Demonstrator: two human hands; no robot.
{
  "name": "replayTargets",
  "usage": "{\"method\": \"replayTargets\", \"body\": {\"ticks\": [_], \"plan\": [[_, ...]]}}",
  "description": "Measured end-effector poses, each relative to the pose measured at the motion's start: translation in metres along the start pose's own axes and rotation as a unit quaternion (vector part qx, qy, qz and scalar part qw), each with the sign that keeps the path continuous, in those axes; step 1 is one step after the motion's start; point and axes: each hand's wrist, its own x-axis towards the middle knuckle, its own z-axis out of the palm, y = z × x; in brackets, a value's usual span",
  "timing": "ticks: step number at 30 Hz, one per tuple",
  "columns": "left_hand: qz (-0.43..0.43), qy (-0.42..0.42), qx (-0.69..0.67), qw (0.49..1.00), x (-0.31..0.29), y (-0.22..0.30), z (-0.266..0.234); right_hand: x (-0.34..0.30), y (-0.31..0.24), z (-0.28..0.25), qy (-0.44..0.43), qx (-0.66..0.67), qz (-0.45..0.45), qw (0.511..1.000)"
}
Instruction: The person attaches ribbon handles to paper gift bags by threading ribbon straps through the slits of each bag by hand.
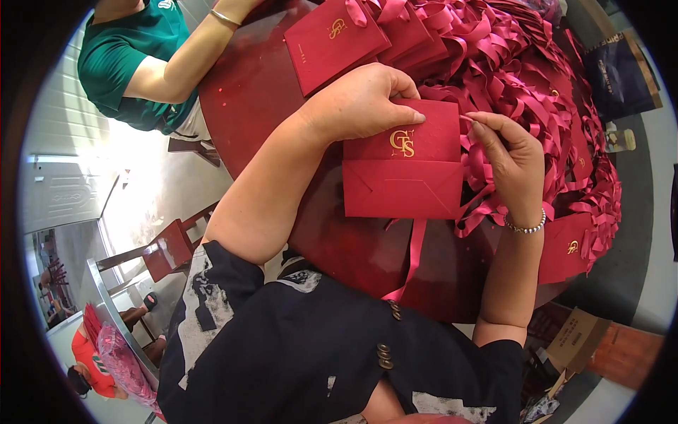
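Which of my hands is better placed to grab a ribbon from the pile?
Probably your right hand: it's nearer the ribbon pile, while your left hand holds the red bag near its top edge.

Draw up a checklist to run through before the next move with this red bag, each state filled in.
1. Left hand has its grip on the red bag: ok, at the upper edge, thumb on the front.
2. Right hand holds something: cannot tell; its fingertips are by the bag's upper right, but anything pinched is too small to make out.
3. Bag lies flat: ok, its bottom panel is folded up over the front.
4. Hanging ribbon tucked away: not ok, it trails below the bag toward the shirt.
5. Right side clear: not ok, heaped ribbons lie close to the right hand.
6. Co-worker's arm clear of the bag: ok.
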Motion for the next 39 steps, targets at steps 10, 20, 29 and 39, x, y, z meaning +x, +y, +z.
{"method": "replayTargets", "body": {"ticks": [10, 20, 29, 39], "plan": [[-0.015, -0.018, 0.001, 1.0, 0.004, -0.002, 0.002, 0.007, 0.017, 0.002, -0.026, -0.105, -0.056, 0.993], [-0.042, -0.061, -0.091, 0.993, 0.007, -0.007, 0.001, 0.01, 0.018, 0.0, -0.046, -0.055, -0.03, 0.997], [-0.063, -0.059, -0.233, 0.969, 0.009, -0.004, 0.005, 0.013, 0.021, -0.004, -0.039, -0.071, -0.081, 0.993], [-0.064, -0.084, -0.262, 0.959, 0.011, -0.007, 0.005, 0.012, 0.019, -0.002, -0.038, -0.076, -0.101, 0.991]]}}
